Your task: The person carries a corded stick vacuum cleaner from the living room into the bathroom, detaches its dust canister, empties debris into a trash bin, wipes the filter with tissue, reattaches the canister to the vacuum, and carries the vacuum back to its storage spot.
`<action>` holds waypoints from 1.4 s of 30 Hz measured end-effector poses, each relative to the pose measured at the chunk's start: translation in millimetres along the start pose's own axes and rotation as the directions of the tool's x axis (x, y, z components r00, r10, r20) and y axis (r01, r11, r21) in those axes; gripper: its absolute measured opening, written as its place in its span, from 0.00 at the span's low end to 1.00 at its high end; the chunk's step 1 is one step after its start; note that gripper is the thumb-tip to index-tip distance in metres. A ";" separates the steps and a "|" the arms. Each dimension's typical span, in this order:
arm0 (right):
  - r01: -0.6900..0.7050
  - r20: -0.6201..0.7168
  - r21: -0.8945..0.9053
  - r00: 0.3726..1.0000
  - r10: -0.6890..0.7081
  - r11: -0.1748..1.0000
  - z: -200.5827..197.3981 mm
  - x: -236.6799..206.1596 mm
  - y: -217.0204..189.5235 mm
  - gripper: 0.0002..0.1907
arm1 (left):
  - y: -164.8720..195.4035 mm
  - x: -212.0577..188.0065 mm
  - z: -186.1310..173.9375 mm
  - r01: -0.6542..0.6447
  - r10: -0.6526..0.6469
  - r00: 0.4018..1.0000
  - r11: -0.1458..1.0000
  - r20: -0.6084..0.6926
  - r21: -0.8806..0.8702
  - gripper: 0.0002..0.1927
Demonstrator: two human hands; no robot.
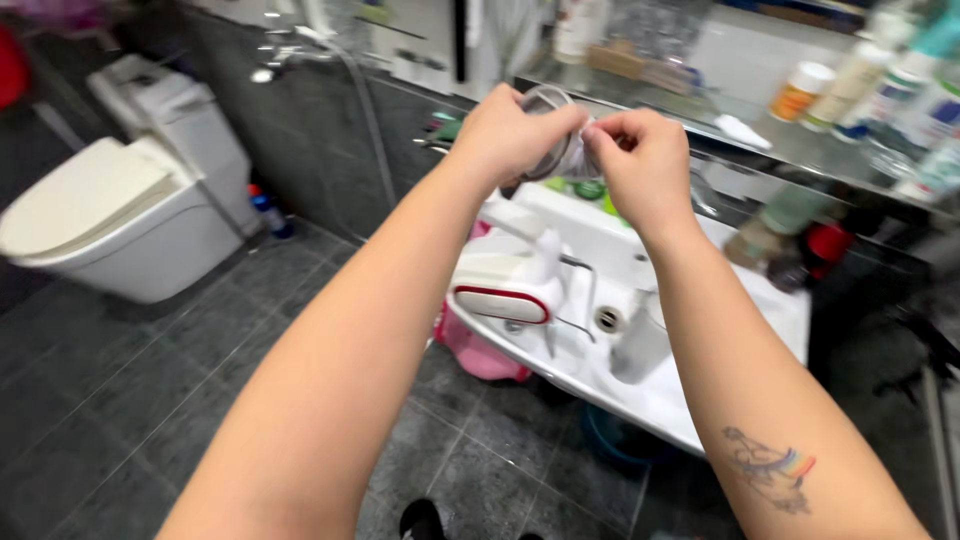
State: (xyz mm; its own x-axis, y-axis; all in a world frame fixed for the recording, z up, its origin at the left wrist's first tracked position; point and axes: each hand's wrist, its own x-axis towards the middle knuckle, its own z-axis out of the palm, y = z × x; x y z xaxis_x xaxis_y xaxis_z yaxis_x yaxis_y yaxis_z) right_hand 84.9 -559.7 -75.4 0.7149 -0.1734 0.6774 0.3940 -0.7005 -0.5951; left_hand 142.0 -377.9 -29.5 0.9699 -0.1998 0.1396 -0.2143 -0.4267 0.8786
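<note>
Dark grey floor tiles [150, 400] and a white toilet [110, 215] at nine o'clock frame a bathroom scene. Above a white sink [620, 370], both arms reach toward twelve o'clock. The left hand [510, 135] wraps its fingers around a clear glass [560, 150], holding it tilted, while the right hand [645, 165] pinches the rim with fingers closed narrowly on it. A glass shelf [760, 140] of blurred bottles runs toward two o'clock; a pink basin [480, 355] sits beneath the sink.
</note>
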 end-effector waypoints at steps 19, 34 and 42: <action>-0.120 0.483 0.555 0.852 -0.202 0.823 387.2 -73.7 -229.0 0.09 | -227.2 -142.0 -338.9 0.423 -0.273 0.752 0.898 -0.600 0.121 0.50; -0.101 0.525 0.604 0.796 -0.300 0.790 495.8 -222.5 -312.4 0.04 | -349.5 -267.6 -345.8 -0.013 -0.729 0.295 0.643 -0.618 -0.765 0.41; 0.103 0.569 0.621 0.622 -0.537 0.777 501.0 -243.0 -342.1 0.07 | -371.0 -314.5 -352.9 -0.028 -0.775 0.173 0.614 -0.608 -0.789 0.40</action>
State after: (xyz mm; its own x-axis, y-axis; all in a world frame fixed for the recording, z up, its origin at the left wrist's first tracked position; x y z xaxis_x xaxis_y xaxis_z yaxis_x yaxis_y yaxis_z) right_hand 65.8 68.9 -253.0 0.5620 0.6625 0.4953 0.7384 -0.1321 -0.6612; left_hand -42.5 154.5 -238.2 0.4041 0.8327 -0.3786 -0.0671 0.4398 0.8956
